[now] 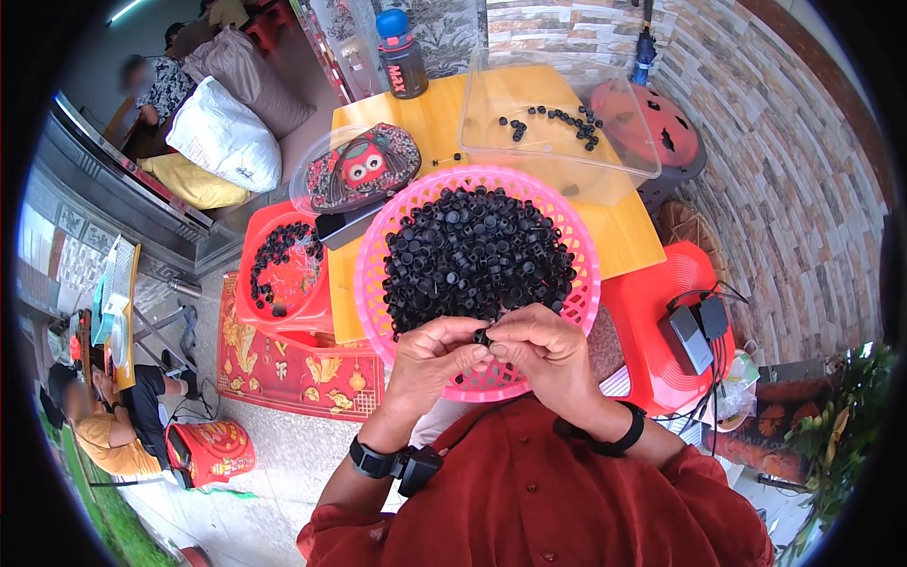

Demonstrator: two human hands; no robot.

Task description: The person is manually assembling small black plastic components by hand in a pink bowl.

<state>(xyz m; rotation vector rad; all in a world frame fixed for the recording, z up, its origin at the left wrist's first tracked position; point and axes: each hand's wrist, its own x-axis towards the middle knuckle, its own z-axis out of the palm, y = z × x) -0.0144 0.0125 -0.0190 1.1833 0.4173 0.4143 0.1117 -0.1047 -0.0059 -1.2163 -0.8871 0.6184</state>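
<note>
Between the fingertips of my left hand point(425, 364) and my right hand point(548, 350) is one small black plastic cap point(482, 336). Both hands pinch it, thumbs and forefingers meeting around it. They are over the near rim of a pink lattice basket point(591, 283). A heap of similar black caps point(472, 246) fills most of that basket. Under its far part lies a yellow wooden table point(619, 236). My fingers hide part of the held cap, so its exact shape cannot be made out.
A clear plastic tray point(557, 161) with scattered caps is behind the basket. Left of it are an owl-patterned bag point(364, 170), a blue-lidded bottle point(402, 57) and a red stool point(248, 274) holding caps. At right, a red stool point(652, 312) bears black adapters point(690, 340). Other people sit at left.
</note>
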